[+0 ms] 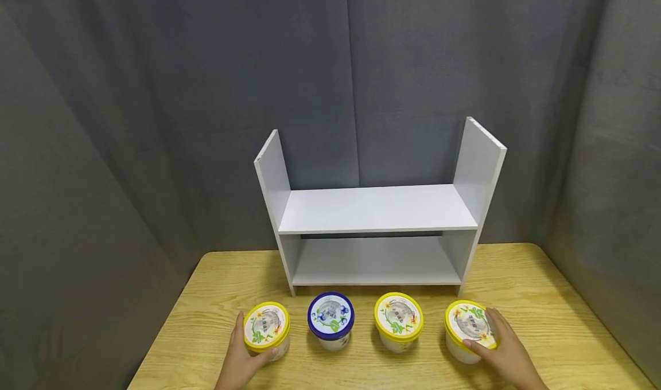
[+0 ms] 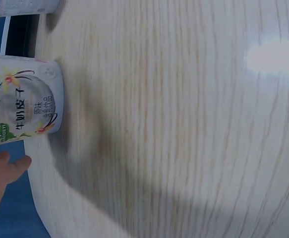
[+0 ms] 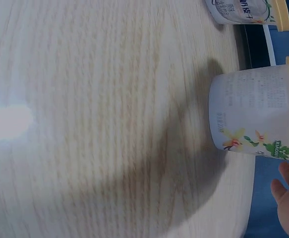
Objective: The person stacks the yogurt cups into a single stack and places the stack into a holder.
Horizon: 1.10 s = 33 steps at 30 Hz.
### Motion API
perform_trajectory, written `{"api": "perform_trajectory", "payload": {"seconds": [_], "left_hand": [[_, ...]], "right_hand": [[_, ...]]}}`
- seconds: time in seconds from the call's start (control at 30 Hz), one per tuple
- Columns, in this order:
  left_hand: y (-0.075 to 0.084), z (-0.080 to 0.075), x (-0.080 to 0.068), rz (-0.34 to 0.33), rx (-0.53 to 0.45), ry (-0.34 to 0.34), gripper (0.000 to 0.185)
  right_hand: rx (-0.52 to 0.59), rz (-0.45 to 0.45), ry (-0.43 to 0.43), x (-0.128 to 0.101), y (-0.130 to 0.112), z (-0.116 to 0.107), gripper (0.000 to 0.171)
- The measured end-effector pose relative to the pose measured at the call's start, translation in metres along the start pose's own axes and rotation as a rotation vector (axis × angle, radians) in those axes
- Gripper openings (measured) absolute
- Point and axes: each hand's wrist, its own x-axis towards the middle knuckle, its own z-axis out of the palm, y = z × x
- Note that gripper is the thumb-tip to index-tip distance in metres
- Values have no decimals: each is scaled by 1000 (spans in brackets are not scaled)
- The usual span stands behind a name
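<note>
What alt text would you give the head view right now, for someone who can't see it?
A person's left hand grips the leftmost yellow-lidded tub and the right hand grips the rightmost yellow-lidded tub in a row of four on a wooden table. Between them stand a blue-lidded tub and another yellow-lidded tub, before a white two-tier shelf.

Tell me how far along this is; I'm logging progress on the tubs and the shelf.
Nothing looks shelved: both boards of the white shelf are bare. In hand: the left hand grips the leftmost yellow-lidded tub, the right hand grips the rightmost yellow-lidded tub. The blue-lidded tub and middle yellow-lidded tub stand untouched on the table.
</note>
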Motion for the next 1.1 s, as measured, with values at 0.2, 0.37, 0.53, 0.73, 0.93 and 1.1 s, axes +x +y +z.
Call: {"api": "perform_trajectory", "payload": {"seconds": [0.2,0.37,0.53,0.73,0.93,1.1], "left_hand": [[-2,5,0,-21,-33,20,116],[-5,7,3,-47,-67,30,118],[-7,8,4,-64,-106,32,118],[-11,11,6,-74,-116,36,115],[-15,14,9,-46,-182,32,111],[-15,15,10,-52,-202,24,109]], "right_hand": [[-16,26,-5,-2,4,4,96],[15,79,-20,-3,6,5,101],[97,161,-53,-2,7,6,106],[233,221,-65,-2,10,7,110],[334,247,-66,-4,10,8,111],[343,302,-72,-5,9,9,112]]}}
